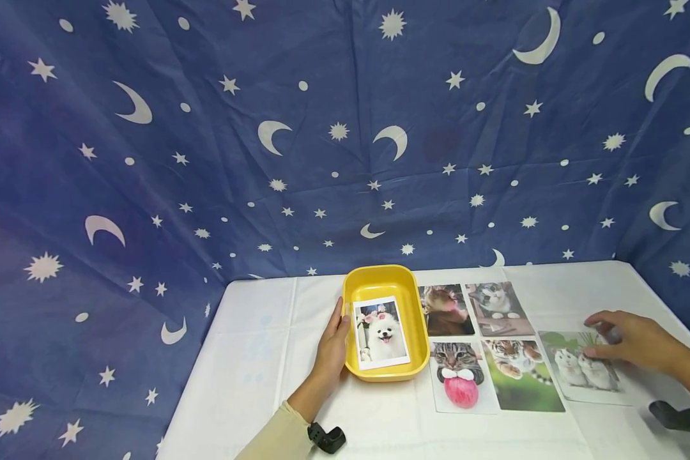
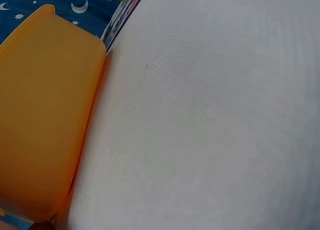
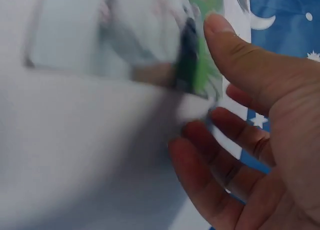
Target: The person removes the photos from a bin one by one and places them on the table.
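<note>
My left hand (image 1: 329,351) holds the left side of a yellow tray (image 1: 422,345), its fingers at the rim. In the tray lies a photo card (image 1: 382,332) of a white fluffy dog with pink bows. In the left wrist view the tray's outer wall (image 2: 45,115) fills the left side. My right hand (image 1: 632,342) is over the upper right of a card with two small furry animals (image 1: 581,370), thumb and fingers spread apart. In the right wrist view the thumb (image 3: 220,32) overlaps the edge of this blurred card (image 3: 135,44), and the other fingers bend loosely beside it.
Right of the tray lie several more photo cards: a brown animal (image 1: 448,310), a grey-and-white cat (image 1: 499,308), a tabby cat with a pink ball (image 1: 462,377) and a tiger cub (image 1: 522,375). A white cloth (image 1: 253,396) covers the table; a blue star-patterned curtain (image 1: 322,147) stands behind.
</note>
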Demonstrator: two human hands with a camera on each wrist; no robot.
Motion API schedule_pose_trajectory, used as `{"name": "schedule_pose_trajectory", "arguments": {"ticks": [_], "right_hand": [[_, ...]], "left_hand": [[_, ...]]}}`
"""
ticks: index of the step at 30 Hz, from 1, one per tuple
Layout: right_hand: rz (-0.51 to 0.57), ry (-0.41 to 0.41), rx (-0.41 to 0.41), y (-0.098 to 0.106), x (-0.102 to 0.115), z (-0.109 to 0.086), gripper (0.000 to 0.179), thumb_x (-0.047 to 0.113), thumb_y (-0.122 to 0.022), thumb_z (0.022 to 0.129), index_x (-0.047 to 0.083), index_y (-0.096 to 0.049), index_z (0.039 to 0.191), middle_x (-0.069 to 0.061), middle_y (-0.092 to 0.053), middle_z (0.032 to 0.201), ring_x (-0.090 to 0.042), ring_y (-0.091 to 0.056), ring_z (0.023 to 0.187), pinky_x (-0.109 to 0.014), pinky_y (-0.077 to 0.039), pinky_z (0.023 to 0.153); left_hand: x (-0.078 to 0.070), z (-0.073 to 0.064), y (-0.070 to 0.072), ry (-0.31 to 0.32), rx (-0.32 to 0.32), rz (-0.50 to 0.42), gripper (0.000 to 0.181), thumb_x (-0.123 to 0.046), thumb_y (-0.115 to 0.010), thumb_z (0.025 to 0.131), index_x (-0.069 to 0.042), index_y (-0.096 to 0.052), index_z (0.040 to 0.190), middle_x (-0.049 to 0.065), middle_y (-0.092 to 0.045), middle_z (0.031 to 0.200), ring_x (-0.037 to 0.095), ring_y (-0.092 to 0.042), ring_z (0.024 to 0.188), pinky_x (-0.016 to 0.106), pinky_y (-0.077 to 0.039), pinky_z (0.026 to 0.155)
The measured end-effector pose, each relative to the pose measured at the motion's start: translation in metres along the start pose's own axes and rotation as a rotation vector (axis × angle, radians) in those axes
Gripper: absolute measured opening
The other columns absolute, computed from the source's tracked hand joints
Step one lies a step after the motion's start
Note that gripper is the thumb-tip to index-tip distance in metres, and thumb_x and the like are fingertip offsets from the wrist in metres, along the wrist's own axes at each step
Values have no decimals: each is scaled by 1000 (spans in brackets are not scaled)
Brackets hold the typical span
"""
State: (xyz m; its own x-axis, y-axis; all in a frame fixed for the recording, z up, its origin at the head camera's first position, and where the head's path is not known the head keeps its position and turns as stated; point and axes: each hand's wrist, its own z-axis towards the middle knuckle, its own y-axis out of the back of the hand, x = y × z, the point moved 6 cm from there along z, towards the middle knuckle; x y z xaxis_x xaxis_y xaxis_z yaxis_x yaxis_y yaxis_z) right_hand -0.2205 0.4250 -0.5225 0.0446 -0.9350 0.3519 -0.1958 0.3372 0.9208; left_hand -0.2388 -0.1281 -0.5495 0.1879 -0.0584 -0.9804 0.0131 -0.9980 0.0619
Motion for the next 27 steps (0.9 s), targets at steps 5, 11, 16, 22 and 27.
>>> {"name": "schedule_pose_trajectory", "arguments": {"ticks": [5,11,16,22,27], "right_hand": [[3,28,-3,16,15,9,81,49,-87,75,-6,-59,127,-22,-64,103,-16,-55,67,-30,-48,51],[136,140,33,28,83,40,69,43,-83,84,-1,-60,132,-16,-65,109,-13,-60,69,-28,-52,52],[312,244,134,27,159,71,60,39,-80,88,5,-61,133,-13,-66,112,-20,-67,76,-35,-60,59],[391,390,202,18,251,99,52,35,-81,89,9,-64,131,-8,-69,109,-20,-69,73,-37,-63,62],[399,443,236,2,314,121,56,36,-81,88,4,-65,131,-7,-70,107,-21,-70,72,-36,-62,66]], "left_hand": [[2,2,0,0,-1,3,53,-36,-43,110,-40,-29,161,-4,-22,171,28,-12,160,54,-10,130],[2,2,2,3,-9,21,54,-40,-43,109,-42,-28,161,-6,-22,170,27,-12,160,54,-10,130],[1,1,3,-9,-8,19,54,-41,-44,109,-40,-28,161,-5,-23,170,27,-14,159,52,-12,130],[-1,-1,2,-24,-12,31,55,-42,-46,108,-38,-31,161,-3,-25,170,29,-16,159,54,-13,130],[-1,0,1,-25,-23,46,55,-40,-46,108,-37,-31,161,-1,-26,170,32,-17,159,57,-14,129]]}}
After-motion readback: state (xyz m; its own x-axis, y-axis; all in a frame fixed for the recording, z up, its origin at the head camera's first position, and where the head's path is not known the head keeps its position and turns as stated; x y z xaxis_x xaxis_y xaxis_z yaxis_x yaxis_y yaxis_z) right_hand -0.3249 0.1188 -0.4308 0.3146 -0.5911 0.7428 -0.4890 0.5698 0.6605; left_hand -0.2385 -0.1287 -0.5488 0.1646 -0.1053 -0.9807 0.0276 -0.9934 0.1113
